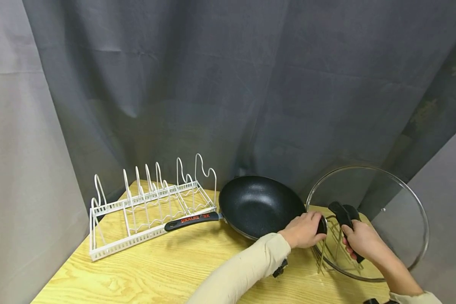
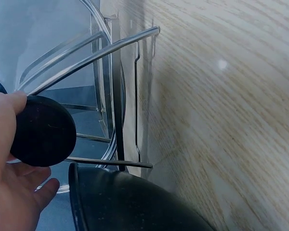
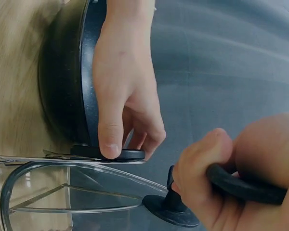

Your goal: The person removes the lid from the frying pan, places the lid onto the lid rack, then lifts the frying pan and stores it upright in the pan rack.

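With the black, round-bodied nonstick wok (image 1: pixel 256 207) as the landmark, I see the left hand (image 1: pixel 303 230) just at its right rim and the right hand (image 1: pixel 365 240) farther right. From the head, only a dark edge shows under the left fingers; the left wrist view reveals a flat, round black knob (image 2: pixel 44 131) in their pinch, with the thin metal wire stand (image 2: pixel 111 48) close by. The right wrist view shows the thumb on one side of that knob, and the right fingers curled round a black handle (image 1: pixel 342 215) with a flared base. This handle belongs to the large clear glass lid with a metal rim (image 1: pixel 399 211), which stands steeply tilted to the wok's right, its whole outline plain only from the head. The left hand and cream sleeve (image 1: pixel 243 261) block part of the wok's near right rim. To the wok's left sits the white wire rack (image 1: pixel 129 242) on the pale wood-grain surface (image 1: pixel 144 274); the wok's long black handle (image 1: pixel 191 221) crosses in front of its corner. Behind the wok hangs the dark grey curtain (image 1: pixel 213 84).
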Demonstrator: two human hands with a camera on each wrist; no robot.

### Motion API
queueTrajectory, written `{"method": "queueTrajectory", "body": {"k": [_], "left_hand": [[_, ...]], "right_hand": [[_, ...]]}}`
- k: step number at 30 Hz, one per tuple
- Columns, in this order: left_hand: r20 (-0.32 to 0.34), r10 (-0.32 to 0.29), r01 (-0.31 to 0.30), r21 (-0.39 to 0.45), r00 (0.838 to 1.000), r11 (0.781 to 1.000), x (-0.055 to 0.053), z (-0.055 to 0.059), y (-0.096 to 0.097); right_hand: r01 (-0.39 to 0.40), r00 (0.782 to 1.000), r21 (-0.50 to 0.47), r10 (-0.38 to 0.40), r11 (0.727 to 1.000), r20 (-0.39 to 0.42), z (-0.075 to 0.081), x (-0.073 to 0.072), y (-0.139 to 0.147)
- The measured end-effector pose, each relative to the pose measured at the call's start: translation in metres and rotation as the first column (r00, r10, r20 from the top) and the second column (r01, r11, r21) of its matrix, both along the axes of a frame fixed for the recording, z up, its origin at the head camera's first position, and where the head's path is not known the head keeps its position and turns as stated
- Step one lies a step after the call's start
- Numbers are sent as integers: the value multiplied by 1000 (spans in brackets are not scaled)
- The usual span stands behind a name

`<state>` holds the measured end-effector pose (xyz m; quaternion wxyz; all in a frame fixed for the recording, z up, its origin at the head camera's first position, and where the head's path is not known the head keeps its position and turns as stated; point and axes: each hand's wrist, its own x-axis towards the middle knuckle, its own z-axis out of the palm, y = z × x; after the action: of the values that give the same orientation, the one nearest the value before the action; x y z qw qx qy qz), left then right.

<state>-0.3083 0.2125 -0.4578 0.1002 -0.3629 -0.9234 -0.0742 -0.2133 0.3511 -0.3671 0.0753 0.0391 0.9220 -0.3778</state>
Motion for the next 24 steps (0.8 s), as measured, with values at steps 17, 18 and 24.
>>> {"method": "queueTrajectory", "body": {"k": [17, 18, 24], "left_hand": [[-17, -10, 10, -16, 1000, 1000, 0, 2, -2], [-19, -11, 11, -16, 1000, 1000, 0, 2, -2], [-25, -10, 10, -20, 1000, 1000, 1, 2, -1]], "right_hand": [[9, 994, 154, 8, 988, -108, -4, -2, -9], [10, 994, 163, 8, 987, -110, -3, -1, -9], [21, 995, 194, -1, 981, -99, -1, -1, -10]]}}
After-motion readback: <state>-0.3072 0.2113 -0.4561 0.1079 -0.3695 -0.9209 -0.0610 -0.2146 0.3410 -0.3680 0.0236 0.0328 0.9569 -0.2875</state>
